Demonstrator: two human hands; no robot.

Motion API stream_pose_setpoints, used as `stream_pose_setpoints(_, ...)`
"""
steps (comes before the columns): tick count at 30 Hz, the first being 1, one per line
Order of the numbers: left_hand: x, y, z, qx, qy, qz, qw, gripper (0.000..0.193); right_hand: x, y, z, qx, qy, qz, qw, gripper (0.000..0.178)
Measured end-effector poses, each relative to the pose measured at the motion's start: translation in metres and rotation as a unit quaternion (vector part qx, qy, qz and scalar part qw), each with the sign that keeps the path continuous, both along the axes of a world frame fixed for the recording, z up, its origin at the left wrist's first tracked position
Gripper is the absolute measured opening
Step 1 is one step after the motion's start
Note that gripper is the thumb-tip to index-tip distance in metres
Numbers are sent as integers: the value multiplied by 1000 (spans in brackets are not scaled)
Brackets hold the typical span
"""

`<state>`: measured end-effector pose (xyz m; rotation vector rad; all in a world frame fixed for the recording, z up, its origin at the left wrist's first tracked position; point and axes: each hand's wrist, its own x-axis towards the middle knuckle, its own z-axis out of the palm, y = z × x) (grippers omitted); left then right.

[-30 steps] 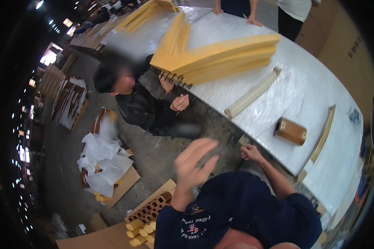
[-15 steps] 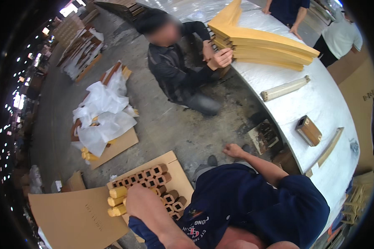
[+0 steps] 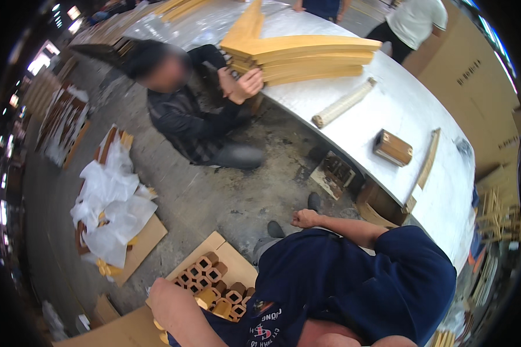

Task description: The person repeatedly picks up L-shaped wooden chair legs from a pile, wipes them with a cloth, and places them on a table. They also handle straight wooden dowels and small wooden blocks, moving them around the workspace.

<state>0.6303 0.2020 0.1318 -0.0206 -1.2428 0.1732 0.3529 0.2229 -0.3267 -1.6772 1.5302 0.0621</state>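
Observation:
My left hand [image 3: 156, 291] reaches down at the lower left onto an open cardboard box [image 3: 228, 257] packed with several brown and yellow tubes [image 3: 205, 269]. Its fingers are hidden, so I cannot tell whether it grips anything. My right hand [image 3: 304, 218] is curled into a fist near my knee, above the concrete floor, with nothing in it. My dark blue shirt [image 3: 353, 283] fills the bottom of the view.
A crouching person in a dark striped jacket [image 3: 185, 118] rests a hand [image 3: 246, 85] on a stack of curved yellow wooden pieces [image 3: 312, 55] on a white table [image 3: 399, 107]. On the table lie a long wrapped roll [image 3: 344, 103], a brown tape roll [image 3: 392, 147] and a curved strip [image 3: 425, 165]. White plastic bags [image 3: 113, 202] lie on the floor at left.
My left arm came down from raised in front of me to the box of tubes. My right hand stays near my knee. The view tilted down.

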Motion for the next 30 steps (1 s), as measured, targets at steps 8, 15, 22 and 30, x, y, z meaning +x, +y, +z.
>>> stream_pose_setpoints(8,-17,-16,-2,38,1,-68,997,31,-23,40,-6,41,15,-86,995,38)
stream_pose_setpoints(15,-31,-24,4,38,-2,-94,995,32,-18,32,-14,7,-15,-113,993,40)
stream_pose_setpoints(22,-40,-27,8,33,0,-103,994,32,-11,29,-6,33,-15,-121,992,41)
stream_pose_setpoints(30,-44,-31,12,32,1,-107,994,34,-17,41,-24,26,-13,-110,994,41)
